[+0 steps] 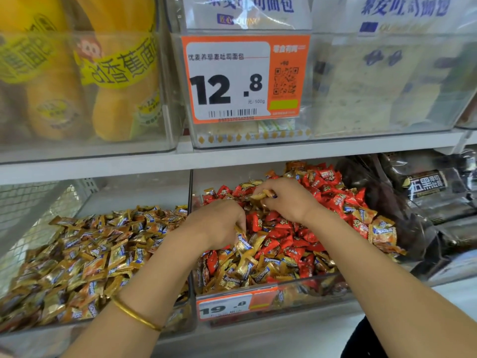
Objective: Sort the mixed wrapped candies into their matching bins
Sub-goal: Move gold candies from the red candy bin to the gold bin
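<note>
Nearest, the front of the right bin was thick with gold candies mixed among the red candies, so most of the sorting looked still to be done. The left hand was curled round a few gold candies mid-bin, just beside the left bin, which held only gold. Farther back, the right hand pinched one gold candy over the red heap.
</note>
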{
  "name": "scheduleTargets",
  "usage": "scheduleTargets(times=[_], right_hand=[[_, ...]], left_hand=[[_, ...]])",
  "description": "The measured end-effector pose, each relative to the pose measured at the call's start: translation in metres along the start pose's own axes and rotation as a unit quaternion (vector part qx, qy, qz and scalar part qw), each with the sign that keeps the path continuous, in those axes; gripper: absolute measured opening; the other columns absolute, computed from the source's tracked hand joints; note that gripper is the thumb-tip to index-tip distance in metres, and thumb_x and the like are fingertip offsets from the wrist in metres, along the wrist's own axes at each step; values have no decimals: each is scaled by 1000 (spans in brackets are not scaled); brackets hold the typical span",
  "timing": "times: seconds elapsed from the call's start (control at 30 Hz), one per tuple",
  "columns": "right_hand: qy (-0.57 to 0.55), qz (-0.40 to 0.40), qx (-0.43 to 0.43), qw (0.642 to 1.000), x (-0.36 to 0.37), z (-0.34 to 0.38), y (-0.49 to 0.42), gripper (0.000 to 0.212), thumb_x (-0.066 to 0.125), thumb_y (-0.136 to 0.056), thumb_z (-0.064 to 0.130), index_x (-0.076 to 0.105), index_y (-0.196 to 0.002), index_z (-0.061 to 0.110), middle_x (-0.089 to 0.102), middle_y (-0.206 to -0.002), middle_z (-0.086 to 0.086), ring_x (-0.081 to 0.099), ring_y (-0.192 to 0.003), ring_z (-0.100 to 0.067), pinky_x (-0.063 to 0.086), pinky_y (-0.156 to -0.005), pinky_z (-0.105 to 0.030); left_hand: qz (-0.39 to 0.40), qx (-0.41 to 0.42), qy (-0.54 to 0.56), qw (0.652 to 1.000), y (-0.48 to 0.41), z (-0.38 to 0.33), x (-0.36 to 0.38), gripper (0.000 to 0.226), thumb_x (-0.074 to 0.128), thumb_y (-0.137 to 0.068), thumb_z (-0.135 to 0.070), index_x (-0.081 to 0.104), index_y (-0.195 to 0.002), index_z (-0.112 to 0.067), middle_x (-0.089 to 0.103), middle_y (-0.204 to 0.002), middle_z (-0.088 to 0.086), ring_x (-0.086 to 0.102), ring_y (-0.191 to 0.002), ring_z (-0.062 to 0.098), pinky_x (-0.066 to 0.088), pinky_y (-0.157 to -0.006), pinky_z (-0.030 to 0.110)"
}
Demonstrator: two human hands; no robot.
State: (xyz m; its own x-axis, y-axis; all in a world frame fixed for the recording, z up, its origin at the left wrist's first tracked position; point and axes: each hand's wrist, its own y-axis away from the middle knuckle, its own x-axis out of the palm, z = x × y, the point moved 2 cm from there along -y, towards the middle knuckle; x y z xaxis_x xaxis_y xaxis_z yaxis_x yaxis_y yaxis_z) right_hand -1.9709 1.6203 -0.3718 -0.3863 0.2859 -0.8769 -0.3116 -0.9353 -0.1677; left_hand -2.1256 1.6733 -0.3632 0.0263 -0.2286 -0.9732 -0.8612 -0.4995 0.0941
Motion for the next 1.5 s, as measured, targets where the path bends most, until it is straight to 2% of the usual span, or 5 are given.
scheduleTargets(times=[0.17, 0.6, 0.93, 1.3, 1.5], right_hand=[[-212, -38, 41, 976, -14, 5, 14, 27, 60, -89, 5, 63, -115, 10, 61, -84, 0, 51, -48, -1, 39, -47, -11], [-440, -26, 153, 884, -33, 11, 45, 22, 59, -90, 7, 63, -108, 20, 60, -79, 4, 59, -62, -6, 29, -45, -20], [-639, 86, 210, 735, -17, 53, 57, 21, 56, -87, -1, 66, -94, 16, 65, -75, -7, 57, -48, -15, 23, -35, -14], [-348, 184, 84, 916, 27, 181, 21, 25, 58, -92, 12, 57, -116, 20, 56, -97, 1, 53, -70, -10, 41, -44, -16], [-344, 212, 64, 913, 44, 196, 8, 50, 45, -99, 23, 30, -147, 20, 24, -153, -3, 32, -136, -23, 49, -95, -38]], left_hand=[[-43, -2, 1, 999, 1, 1, -1, 23, 60, -89, -13, 63, -111, -19, 53, -130, -3, 47, -122, 16, 34, -103, 32], [-171, -48, 486, 856, 20, 9, -29, 13, 68, -83, -9, 66, -94, -15, 63, -76, -9, 54, -55, -5, 39, -49, 6], [-81, -45, 703, 705, 67, 46, -38, 48, 67, -63, -5, 59, -110, 5, 65, -92, 13, 61, -82, 18, 54, -81, 30], [-235, -224, 523, 788, 127, 138, -27, 8, 63, -84, 0, 65, -91, -4, 61, -87, 15, 51, -71, 19, 42, -55, 20], [-257, -184, 446, 837, 135, 141, -28, 39, 51, -95, -9, 50, -133, -17, 50, -132, 1, 49, -119, 14, 41, -97, 29]])
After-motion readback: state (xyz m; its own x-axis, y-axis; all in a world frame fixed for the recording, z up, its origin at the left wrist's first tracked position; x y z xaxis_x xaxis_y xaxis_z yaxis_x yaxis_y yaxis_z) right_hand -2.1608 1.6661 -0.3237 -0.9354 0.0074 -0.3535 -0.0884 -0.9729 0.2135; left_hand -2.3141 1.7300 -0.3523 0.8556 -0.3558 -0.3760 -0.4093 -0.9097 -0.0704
